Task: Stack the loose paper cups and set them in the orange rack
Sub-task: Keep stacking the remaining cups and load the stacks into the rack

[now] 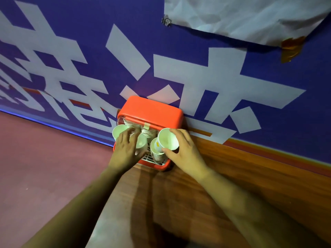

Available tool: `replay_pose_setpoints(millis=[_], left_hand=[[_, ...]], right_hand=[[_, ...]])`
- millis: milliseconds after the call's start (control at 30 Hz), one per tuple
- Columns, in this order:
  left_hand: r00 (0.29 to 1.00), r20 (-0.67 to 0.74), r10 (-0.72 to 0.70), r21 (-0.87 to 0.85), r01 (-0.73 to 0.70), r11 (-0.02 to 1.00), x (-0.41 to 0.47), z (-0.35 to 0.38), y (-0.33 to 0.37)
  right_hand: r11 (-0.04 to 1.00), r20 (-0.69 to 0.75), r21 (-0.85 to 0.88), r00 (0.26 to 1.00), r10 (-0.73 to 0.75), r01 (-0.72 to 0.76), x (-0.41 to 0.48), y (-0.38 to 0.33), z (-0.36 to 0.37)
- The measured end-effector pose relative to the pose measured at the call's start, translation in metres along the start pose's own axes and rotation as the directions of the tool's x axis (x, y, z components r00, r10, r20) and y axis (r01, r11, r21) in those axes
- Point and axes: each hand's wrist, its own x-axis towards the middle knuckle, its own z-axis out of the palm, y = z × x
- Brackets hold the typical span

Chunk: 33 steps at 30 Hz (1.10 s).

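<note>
wooden counter [223, 176] against a blue wall [89, 33] with huge white lettering. my right hand [186, 151] has thumb and fingers curled round a paper cup [167, 139], which is tilted, with its bottom end at the mouth of a stack of cups [155, 154] standing in the orange rack [152, 110]. my left hand [127, 149] lies with fingers spread over two more open cups [119, 131] on the rack's left side. it's blurry there, so i can't tell if it's actually gripping. the rack sits right up against the wall.

Pretty dim, purple-ish cast overall; dark shadows fall on the tabletop [223, 172], left hand [125, 149] slightly motion-blurred, fisheye bending toward edges.
</note>
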Motion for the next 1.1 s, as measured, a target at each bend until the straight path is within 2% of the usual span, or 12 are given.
replay_pose_setpoints(millis=[133, 267, 367, 500, 767, 933, 1100], left_hand=[[0.989, 0.077, -0.126, -0.012, 0.127, 0.992, 0.000, -0.001, -0.020], [0.976, 0.116, -0.184, -0.044, 0.190, 0.981, -0.002, 0.003, -0.026], [0.974, 0.118, -0.192, -0.057, 0.200, 0.978, 0.000, 0.005, -0.029], [0.981, 0.099, -0.167, -0.031, 0.171, 0.985, 0.001, 0.009, -0.032], [0.984, 0.093, -0.151, -0.008, 0.152, 0.988, -0.003, 0.008, -0.031], [0.977, 0.123, -0.176, -0.003, 0.178, 0.984, -0.003, 0.003, -0.025], [0.969, 0.130, -0.212, -0.030, 0.218, 0.976, -0.004, -0.009, -0.012]], right_hand=[[0.983, 0.039, -0.180, 0.999, -0.022, 0.029, 0.002, 0.003, 0.021], [0.948, 0.061, -0.319, 0.998, 0.004, 0.016, 0.003, 0.002, 0.038], [0.929, 0.049, -0.368, 0.997, 0.060, -0.037, 0.007, 0.003, 0.051], [0.902, 0.051, -0.431, 0.997, 0.065, -0.037, 0.009, -0.002, 0.063], [0.844, 0.057, -0.514, 0.975, 0.216, -0.157, 0.011, 0.003, 0.073], [0.891, 0.077, -0.380, 0.951, 0.298, -0.248, 0.019, 0.006, 0.078], [0.890, 0.090, -0.388, 0.951, 0.296, -0.240, 0.011, 0.007, 0.062]])
